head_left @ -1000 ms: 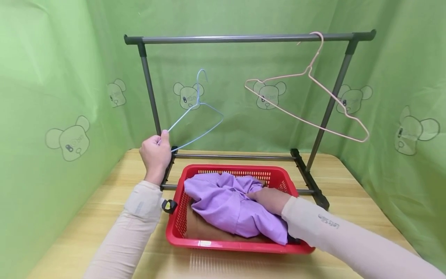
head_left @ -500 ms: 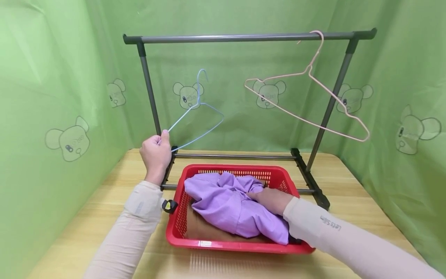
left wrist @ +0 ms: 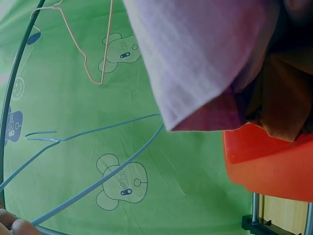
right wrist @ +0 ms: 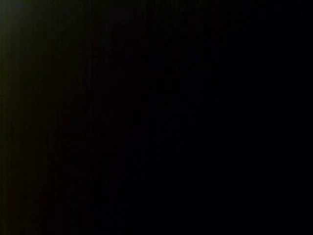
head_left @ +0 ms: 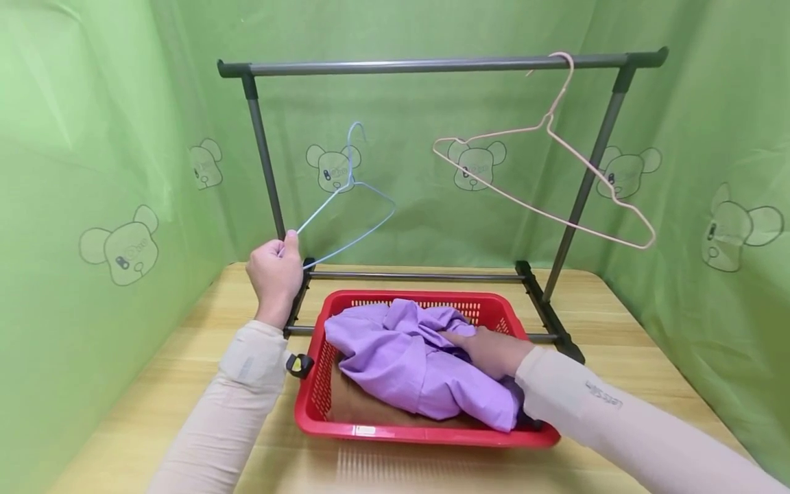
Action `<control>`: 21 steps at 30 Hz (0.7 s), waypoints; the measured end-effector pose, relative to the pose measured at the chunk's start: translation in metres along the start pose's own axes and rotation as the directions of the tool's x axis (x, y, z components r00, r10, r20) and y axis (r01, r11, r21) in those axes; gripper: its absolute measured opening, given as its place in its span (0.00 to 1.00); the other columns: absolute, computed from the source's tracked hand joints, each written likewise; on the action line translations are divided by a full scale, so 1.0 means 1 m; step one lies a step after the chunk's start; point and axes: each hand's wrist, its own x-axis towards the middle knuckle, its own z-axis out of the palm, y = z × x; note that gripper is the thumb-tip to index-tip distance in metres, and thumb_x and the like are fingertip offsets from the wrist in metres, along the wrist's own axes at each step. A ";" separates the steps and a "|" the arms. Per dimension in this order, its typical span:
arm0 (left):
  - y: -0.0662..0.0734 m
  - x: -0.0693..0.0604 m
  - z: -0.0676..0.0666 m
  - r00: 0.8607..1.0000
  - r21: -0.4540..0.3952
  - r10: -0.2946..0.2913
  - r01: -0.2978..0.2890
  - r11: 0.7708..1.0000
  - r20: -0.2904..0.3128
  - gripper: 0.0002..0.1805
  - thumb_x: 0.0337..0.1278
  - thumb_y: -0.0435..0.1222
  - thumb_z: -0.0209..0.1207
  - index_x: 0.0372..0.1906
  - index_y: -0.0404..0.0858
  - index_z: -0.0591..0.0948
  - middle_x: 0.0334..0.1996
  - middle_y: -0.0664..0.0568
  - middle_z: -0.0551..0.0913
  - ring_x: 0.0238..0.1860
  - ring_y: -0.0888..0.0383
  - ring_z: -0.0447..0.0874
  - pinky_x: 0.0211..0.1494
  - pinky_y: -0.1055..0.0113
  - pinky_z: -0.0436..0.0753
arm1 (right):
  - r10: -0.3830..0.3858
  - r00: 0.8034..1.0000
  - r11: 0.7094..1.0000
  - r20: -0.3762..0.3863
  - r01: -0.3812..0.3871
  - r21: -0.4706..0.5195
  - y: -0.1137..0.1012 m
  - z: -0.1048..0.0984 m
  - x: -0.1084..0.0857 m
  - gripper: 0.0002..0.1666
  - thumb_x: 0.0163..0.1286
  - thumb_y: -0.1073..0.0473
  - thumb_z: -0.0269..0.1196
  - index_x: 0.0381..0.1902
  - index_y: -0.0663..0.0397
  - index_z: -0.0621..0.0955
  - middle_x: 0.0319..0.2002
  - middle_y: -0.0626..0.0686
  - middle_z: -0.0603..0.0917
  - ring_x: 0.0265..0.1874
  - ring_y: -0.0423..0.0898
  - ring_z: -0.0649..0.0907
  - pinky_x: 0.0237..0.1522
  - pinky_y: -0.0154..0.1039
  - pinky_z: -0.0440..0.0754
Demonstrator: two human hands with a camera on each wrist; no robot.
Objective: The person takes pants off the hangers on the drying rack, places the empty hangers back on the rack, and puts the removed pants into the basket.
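My left hand point(head_left: 274, 278) grips one end of a light blue wire hanger point(head_left: 319, 210), held up left of centre with its hook upward. In the left wrist view, only fingertips point(left wrist: 23, 228) show at the corner beside the blue wire. My right hand point(head_left: 494, 351) is down in the red basket point(head_left: 426, 435), holding a crumpled purple garment point(head_left: 395, 367); folds hide part of its fingers. Brown cloth point(head_left: 364, 405) lies beneath the garment. A loose purple edge fills the upper part of the left wrist view. The right wrist view is almost black.
A dark metal garment rack point(head_left: 395, 66) stands behind the basket. A pink wire hanger point(head_left: 531, 207) hangs from its bar on the right. The wooden table point(head_left: 160, 405) lies below, and green curtains point(head_left: 407, 123) with mouse drawings surround it.
My right hand has shifted slightly right, drawing the purple garment with it; a dark fold now shows between the garment's layers. The left hand and blue hanger stay nearly still.
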 end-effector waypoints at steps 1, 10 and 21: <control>0.000 0.000 0.000 1.000 0.002 0.000 0.000 1.000 0.002 0.27 0.66 0.45 0.55 0.10 0.43 0.66 0.08 0.55 0.64 0.16 0.54 0.62 0.27 0.63 0.63 | -0.008 1.000 1.000 -0.006 0.007 -0.014 0.001 0.000 0.000 0.31 0.72 0.64 0.54 0.71 0.42 0.67 0.52 0.75 0.75 0.53 0.71 0.75 0.50 0.65 0.74; -0.003 0.000 0.000 1.000 -0.003 -0.013 0.013 1.000 0.008 0.27 0.66 0.45 0.55 0.11 0.42 0.67 0.09 0.55 0.66 0.16 0.54 0.62 0.27 0.63 0.64 | -0.035 0.998 0.999 -0.055 0.037 0.038 0.011 -0.002 -0.003 0.41 0.66 0.59 0.61 0.75 0.42 0.60 0.53 0.71 0.76 0.48 0.64 0.80 0.50 0.61 0.75; -0.003 0.001 -0.001 1.000 -0.011 -0.013 0.013 1.000 0.007 0.27 0.66 0.45 0.56 0.11 0.42 0.67 0.08 0.55 0.66 0.15 0.55 0.62 0.27 0.63 0.63 | 0.003 0.993 0.987 -0.119 0.016 0.160 0.023 -0.012 -0.004 0.51 0.60 0.57 0.67 0.76 0.51 0.54 0.50 0.67 0.79 0.36 0.53 0.81 0.47 0.55 0.76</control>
